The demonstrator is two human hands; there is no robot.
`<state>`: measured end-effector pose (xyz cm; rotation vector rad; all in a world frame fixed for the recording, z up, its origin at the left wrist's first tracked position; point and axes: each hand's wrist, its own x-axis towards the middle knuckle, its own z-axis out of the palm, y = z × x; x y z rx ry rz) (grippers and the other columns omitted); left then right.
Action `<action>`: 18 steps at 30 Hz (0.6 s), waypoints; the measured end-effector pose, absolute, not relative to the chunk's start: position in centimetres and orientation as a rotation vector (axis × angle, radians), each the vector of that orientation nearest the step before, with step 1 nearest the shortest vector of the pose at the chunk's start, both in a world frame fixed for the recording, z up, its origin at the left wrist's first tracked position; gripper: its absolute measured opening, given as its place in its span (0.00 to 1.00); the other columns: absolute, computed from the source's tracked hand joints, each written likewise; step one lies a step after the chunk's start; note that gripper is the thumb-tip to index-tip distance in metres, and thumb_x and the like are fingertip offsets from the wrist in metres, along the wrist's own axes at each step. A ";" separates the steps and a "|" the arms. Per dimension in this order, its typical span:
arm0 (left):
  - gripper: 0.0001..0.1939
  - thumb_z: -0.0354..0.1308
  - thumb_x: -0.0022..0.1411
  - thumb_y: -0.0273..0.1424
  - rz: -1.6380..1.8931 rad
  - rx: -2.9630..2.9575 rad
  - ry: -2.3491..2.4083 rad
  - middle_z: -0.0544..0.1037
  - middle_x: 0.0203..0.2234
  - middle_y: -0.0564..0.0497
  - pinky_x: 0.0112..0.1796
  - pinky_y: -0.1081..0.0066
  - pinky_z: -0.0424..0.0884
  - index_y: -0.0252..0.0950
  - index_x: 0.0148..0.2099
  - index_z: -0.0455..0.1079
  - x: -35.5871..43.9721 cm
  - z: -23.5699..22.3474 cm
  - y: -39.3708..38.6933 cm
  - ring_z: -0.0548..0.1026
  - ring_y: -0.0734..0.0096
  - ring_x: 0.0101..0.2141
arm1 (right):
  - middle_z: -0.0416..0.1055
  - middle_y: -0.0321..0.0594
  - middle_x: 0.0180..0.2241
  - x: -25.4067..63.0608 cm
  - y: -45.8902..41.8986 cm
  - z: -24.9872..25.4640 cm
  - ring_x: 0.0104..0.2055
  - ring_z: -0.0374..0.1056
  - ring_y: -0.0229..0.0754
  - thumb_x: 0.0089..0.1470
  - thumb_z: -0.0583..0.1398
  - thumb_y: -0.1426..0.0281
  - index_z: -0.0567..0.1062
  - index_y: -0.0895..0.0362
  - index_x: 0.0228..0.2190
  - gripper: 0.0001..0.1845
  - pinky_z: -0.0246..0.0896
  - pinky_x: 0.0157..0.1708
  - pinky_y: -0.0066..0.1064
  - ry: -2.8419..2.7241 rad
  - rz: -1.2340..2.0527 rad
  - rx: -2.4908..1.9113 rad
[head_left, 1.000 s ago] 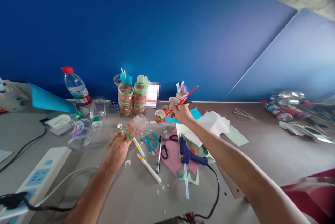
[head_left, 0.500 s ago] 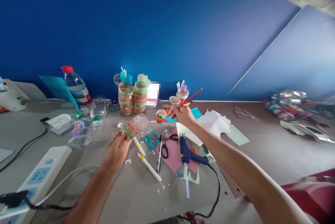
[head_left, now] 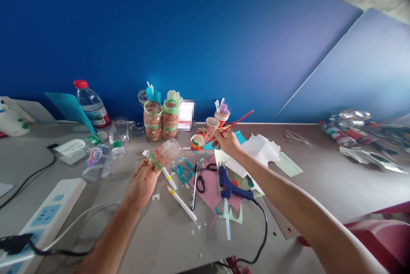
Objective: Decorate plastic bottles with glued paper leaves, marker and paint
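Observation:
My left hand (head_left: 144, 180) is closed around the lower end of a clear plastic bottle piece (head_left: 166, 151), tilted and partly painted brown with a green band. My right hand (head_left: 226, 142) pinches a red-handled paintbrush (head_left: 240, 119); its tip end points left toward a small paper cup with green paint (head_left: 197, 141). Close to that hand stand a taller paper cup (head_left: 212, 123) and a low cup of brownish paint (head_left: 201, 131). Two brown-and-green painted bottle holders (head_left: 153, 120) with paper petals on top stand upright behind my left hand.
A blue glue gun (head_left: 233, 188), scissors (head_left: 200, 183), a black pen (head_left: 194, 184), markers (head_left: 181, 204) and paper scraps lie between my arms. Plastic bottles (head_left: 96, 163) and a power strip (head_left: 48, 214) are on the left; more bottles (head_left: 342, 136) lie far right.
My right hand and the paintbrush have shifted slightly right, and the brush handle leans a little lower. My left hand keeps its hold on the bottle piece. The whole view has shifted slightly.

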<state>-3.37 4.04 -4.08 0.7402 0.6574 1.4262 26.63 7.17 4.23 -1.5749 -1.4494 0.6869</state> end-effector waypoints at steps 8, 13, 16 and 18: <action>0.09 0.69 0.54 0.37 1.407 0.718 0.628 0.83 0.39 0.49 0.58 0.50 0.69 0.44 0.31 0.71 -3.1 -3.3 3.5 0.78 0.52 0.50 | 0.73 0.40 0.15 27.6 8.2 4.8 0.13 0.61 0.33 0.62 0.57 0.61 0.73 0.58 0.21 0.21 0.59 0.17 0.25 -1.077 0.855 -1.507; 0.08 0.67 0.56 0.37 1.400 0.732 0.632 0.83 0.40 0.51 0.61 0.49 0.65 0.43 0.32 0.71 -3.1 -3.3 3.5 0.77 0.54 0.52 | 0.73 0.42 0.16 28.7 9.2 4.5 0.11 0.59 0.34 0.64 0.55 0.58 0.71 0.57 0.22 0.22 0.59 0.15 0.26 -0.937 0.897 -1.507; 0.07 0.67 0.56 0.37 1.401 0.729 0.639 0.84 0.42 0.50 0.61 0.48 0.66 0.43 0.32 0.72 -3.0 -3.1 3.4 0.77 0.53 0.53 | 0.74 0.43 0.16 29.2 9.8 4.5 0.13 0.63 0.35 0.63 0.56 0.54 0.71 0.57 0.23 0.24 0.62 0.16 0.27 -0.900 0.860 -1.499; 0.07 0.67 0.55 0.36 1.403 0.727 0.648 0.84 0.43 0.49 0.61 0.47 0.66 0.43 0.32 0.71 -2.9 -3.0 3.4 0.77 0.52 0.53 | 0.73 0.41 0.16 29.4 10.3 4.5 0.14 0.65 0.37 0.63 0.56 0.53 0.70 0.56 0.23 0.23 0.64 0.17 0.28 -0.888 0.805 -1.498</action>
